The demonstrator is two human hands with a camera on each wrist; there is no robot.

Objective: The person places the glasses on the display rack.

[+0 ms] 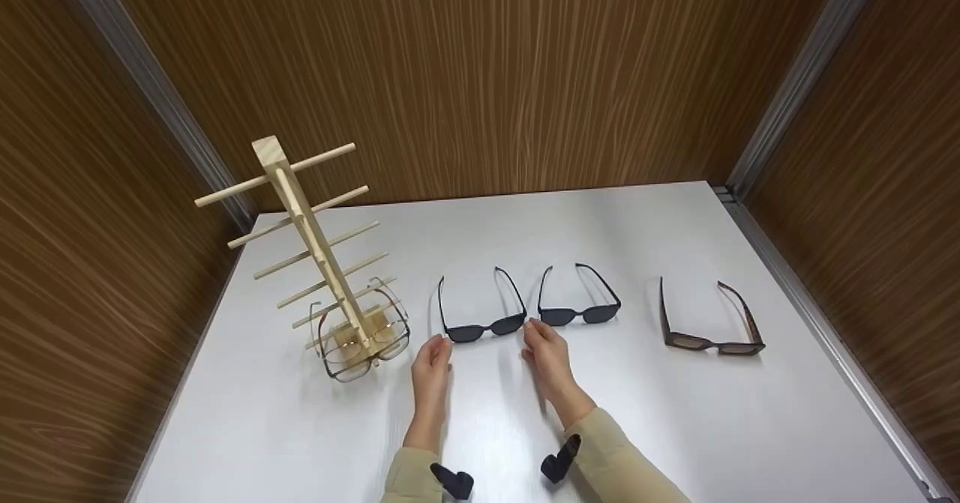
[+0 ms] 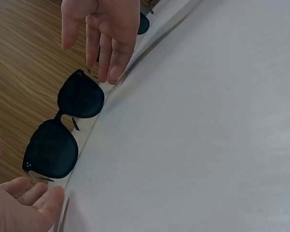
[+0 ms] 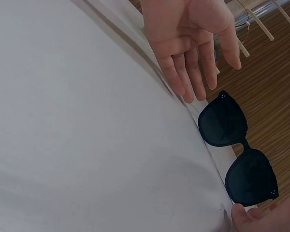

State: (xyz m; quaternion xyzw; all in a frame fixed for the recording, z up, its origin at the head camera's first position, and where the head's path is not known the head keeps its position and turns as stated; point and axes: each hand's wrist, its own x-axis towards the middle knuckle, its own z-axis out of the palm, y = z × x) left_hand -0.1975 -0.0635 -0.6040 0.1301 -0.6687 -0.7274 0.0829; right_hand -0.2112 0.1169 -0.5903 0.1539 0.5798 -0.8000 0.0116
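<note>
On the table (image 1: 675, 420) I find first sunglasses (image 1: 487, 328) between my left hand (image 1: 433, 360) and right hand (image 1: 550, 353); second sunglasses (image 1: 578, 315) just right of those; third sunglasses (image 1: 716, 346) well apart, farther right. To my left stands the rack (image 1: 319, 252), eyeglasses (image 1: 352, 372) low on it. Wall (image 1: 487, 76) behind.

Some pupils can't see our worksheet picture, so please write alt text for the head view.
A person's left hand and right hand are on either side of black sunglasses on a white table. To the right lie a second black pair and a brown pair; to the left, a wooden rack holds clear-lensed glasses near its base.
</note>
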